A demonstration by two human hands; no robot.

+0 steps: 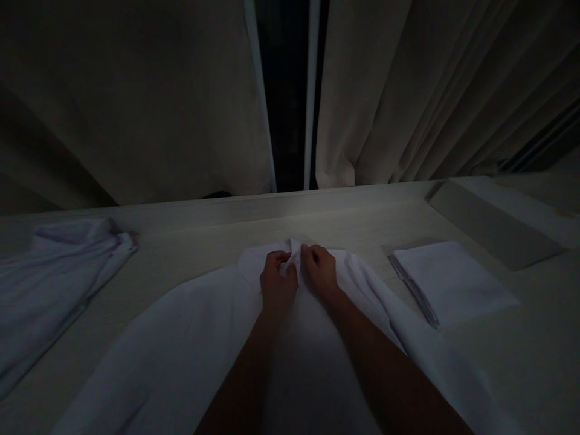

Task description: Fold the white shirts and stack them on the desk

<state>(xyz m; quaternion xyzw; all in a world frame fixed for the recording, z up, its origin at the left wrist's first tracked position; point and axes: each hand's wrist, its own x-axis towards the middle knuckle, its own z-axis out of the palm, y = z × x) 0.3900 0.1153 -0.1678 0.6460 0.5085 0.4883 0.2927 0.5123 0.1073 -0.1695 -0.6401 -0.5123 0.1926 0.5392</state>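
On table [203, 235]: two hands [296, 275], three cloths [181, 338].

The white garment [190, 338] under both hands is plain woven cloth, matt, soft looking, with loose creases where the left hand [277, 284] and right hand [319, 272] pinch it near its top edge. The tabletop [362, 217] looks like pale wood or a wood-grain laminate, smooth with a faint low sheen where the light hits. The folded white cloth [453, 281] on the right is flat, crisp and matt, the layers showing at its edge. The crumpled shirt [54, 284] on the left is the same sort of thin fabric, rumpled. The curtains [136, 103] behind are heavy matt cloth in soft folds
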